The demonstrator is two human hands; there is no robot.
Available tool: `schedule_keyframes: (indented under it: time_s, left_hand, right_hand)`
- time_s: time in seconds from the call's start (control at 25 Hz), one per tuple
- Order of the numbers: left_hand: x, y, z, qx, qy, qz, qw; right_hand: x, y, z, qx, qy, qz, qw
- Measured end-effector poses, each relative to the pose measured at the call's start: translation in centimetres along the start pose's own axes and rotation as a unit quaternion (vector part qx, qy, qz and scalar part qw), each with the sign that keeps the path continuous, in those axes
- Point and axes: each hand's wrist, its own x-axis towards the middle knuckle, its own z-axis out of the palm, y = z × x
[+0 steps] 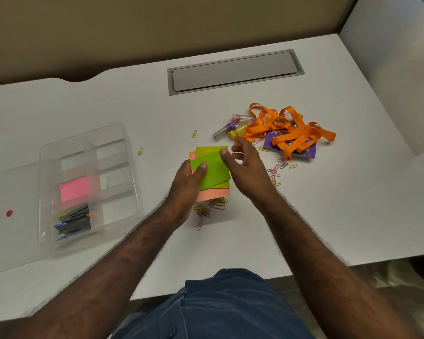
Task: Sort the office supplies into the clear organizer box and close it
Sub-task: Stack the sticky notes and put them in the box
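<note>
A: What sits toward the desk's (328, 228) left edge?

B: The clear organizer box (88, 182), lid off, with pink notes (73, 188) and dark clips (75, 222) in its left compartments.

A: And mid-desk?

B: The left hand (190, 178) grips a fanned stack of sticky notes (212, 171), thumb pressed on the green top sheet. The right hand (245, 167) is loosely open, thumb touching the stack's upper right corner, clasping nothing.

A: Farther right?

B: Scattered paper clips (278, 167), small tubes (230, 129), an orange lanyard (289, 129) over a purple box (301, 151).
</note>
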Motion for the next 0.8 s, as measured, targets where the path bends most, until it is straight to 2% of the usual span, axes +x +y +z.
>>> schedule_keyframes:
  time_s: [0.12, 0.32, 0.44, 0.52, 0.6, 0.72, 0.8]
  left_hand:
    - [-0.3, -0.2, -0.8, -0.022, -0.001, -0.002, 1.0]
    - [-1.0, -0.2, -3.1, -0.052, -0.026, 0.014, 0.998]
    - [-0.9, -0.4, -5.8, -0.063, -0.025, 0.007, 0.998]
    - [-0.9, -0.6, -7.6, -0.059, -0.03, 0.002, 0.998]
    - [-1.1, -0.8, -9.3, -0.064, -0.04, 0.002, 0.997]
    - [-1.4, -0.9, -12.0, -0.071, -0.051, 0.008, 0.996]
    - [-1.4, -0.8, -13.7, -0.081, -0.061, 0.007, 0.995]
  right_hand:
    - [-1.5, -0.6, 2.1, 0.052, -0.066, 0.087, 0.993]
    - [-3.3, -1.1, 5.9, 0.021, -0.128, 0.021, 0.991]
    - [-2.8, -2.0, 5.9, -0.08, -0.134, -0.053, 0.986]
    - [-2.3, -3.0, 5.5, -0.17, -0.158, -0.139, 0.963]
    - [-1.9, -4.1, 5.9, -0.285, -0.201, -0.21, 0.913]
    - [-2.3, -5.6, 9.0, -0.406, -0.22, -0.267, 0.846]
    - [-2.9, -6.3, 11.7, -0.426, -0.21, -0.282, 0.834]
